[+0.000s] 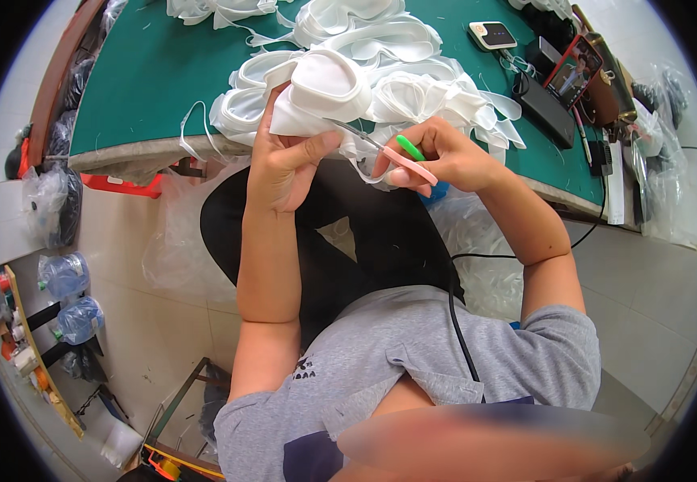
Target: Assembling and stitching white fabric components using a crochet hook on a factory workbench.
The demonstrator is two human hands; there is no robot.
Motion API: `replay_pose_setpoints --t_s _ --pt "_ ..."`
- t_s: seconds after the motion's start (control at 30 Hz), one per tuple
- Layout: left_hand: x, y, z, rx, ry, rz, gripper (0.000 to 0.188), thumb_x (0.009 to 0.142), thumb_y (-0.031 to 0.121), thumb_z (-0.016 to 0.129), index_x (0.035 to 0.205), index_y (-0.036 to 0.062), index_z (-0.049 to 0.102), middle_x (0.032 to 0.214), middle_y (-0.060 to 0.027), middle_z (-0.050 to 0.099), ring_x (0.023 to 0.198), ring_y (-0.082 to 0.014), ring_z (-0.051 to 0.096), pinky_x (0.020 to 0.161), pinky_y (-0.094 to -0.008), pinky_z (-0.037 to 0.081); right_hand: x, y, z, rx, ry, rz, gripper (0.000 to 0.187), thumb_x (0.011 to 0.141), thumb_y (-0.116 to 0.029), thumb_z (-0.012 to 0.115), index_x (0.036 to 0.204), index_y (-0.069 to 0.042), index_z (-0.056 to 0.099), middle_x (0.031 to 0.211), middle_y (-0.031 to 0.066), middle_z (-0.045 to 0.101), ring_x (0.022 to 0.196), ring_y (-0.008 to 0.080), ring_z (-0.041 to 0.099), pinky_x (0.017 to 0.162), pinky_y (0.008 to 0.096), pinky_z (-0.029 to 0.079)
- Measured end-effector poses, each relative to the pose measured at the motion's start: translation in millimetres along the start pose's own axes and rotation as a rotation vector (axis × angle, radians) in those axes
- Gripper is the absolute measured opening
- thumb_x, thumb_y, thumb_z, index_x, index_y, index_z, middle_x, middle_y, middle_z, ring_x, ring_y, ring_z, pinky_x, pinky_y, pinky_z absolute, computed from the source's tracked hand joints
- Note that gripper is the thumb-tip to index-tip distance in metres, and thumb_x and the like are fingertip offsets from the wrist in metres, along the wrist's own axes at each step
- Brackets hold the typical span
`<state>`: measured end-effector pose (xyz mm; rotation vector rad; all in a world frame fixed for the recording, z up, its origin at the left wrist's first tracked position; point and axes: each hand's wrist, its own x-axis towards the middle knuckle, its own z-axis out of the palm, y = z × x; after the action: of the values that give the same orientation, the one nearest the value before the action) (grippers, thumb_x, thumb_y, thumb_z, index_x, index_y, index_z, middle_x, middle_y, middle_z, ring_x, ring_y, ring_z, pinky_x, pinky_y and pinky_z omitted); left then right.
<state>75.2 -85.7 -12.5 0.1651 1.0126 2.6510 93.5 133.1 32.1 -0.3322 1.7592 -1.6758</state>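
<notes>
My left hand (288, 165) is closed on a white sewn fabric piece (308, 108) with a rounded, looped edge, like a collar. The thumb presses its near side, and the piece is lifted at the table's near edge. In my right hand (461, 157) is a pair of small scissors (408, 165) with a pink handle and some bright green on it. Their metal blades point left and lie against the lower right edge of the white piece. A narrow white strip hangs below the blades. Whether the blades are closed on anything I cannot tell.
Many similar white pieces (412, 100) are heaped on the green table (143, 88). To the right lie a white device (493, 35), a black case (545, 112), a propped phone (577, 68) and a pen (583, 136). A black cable (485, 255) runs across my body.
</notes>
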Motion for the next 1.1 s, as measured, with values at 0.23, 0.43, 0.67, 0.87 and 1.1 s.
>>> replay_pose_setpoints --t_s 0.23,0.43,0.67,0.87,1.1 --pt "1 -3 1 0.047 -0.015 -0.007 0.079 0.068 -0.013 0.072 0.136 0.0038 0.036 0.121 -0.0104 0.055 0.114 -0.022 0.054 0.095 -0.0348 0.046 4 3 0 0.021 0.008 -0.012 0.025 0.08 -0.019 0.072 0.091 0.002 0.068 0.058 -0.0014 0.055 0.047 0.0024 0.047 0.046 0.0168 0.034" --pt "3 -5 -4 0.07 0.008 0.019 0.08 0.067 -0.013 0.073 0.136 0.0035 0.036 0.121 -0.011 0.054 0.113 -0.0226 0.054 0.093 -0.0356 0.047 -2 -5 -7 -0.029 0.009 0.037 0.024 0.08 -0.02 0.073 0.092 0.001 0.068 0.06 -0.0015 0.057 0.048 0.0033 0.051 0.046 0.0172 0.036" --pt "4 -4 -1 0.085 -0.047 0.045 0.08 0.067 -0.008 0.073 0.137 0.003 0.036 0.125 -0.0104 0.051 0.117 -0.0232 0.052 0.094 -0.0343 0.045 -1 -18 -7 -0.083 0.418 -0.162 0.029 0.085 -0.027 0.068 0.097 -0.003 0.059 0.078 0.0041 0.066 0.05 0.0015 0.039 0.046 0.0159 0.028" --pt "4 -3 1 0.044 -0.137 0.119 0.085 0.071 0.01 0.078 0.141 0.0028 0.03 0.128 -0.0111 0.048 0.116 -0.0243 0.051 0.094 -0.0371 0.045 40 -1 17 0.127 0.55 -0.318 0.033 0.076 -0.025 0.08 0.091 -0.007 0.057 0.071 -0.0053 0.048 0.058 0.0023 0.041 0.049 0.018 0.028" --pt "6 -9 -2 0.126 0.064 0.086 0.074 0.073 0.003 0.078 0.134 0.0015 0.036 0.121 -0.0099 0.053 0.108 -0.0205 0.057 0.087 -0.0338 0.05 44 8 19 0.035 0.591 -0.488 0.032 0.073 -0.017 0.081 0.09 -0.008 0.056 0.072 -0.0054 0.05 0.062 0.0028 0.045 0.051 0.0184 0.031"
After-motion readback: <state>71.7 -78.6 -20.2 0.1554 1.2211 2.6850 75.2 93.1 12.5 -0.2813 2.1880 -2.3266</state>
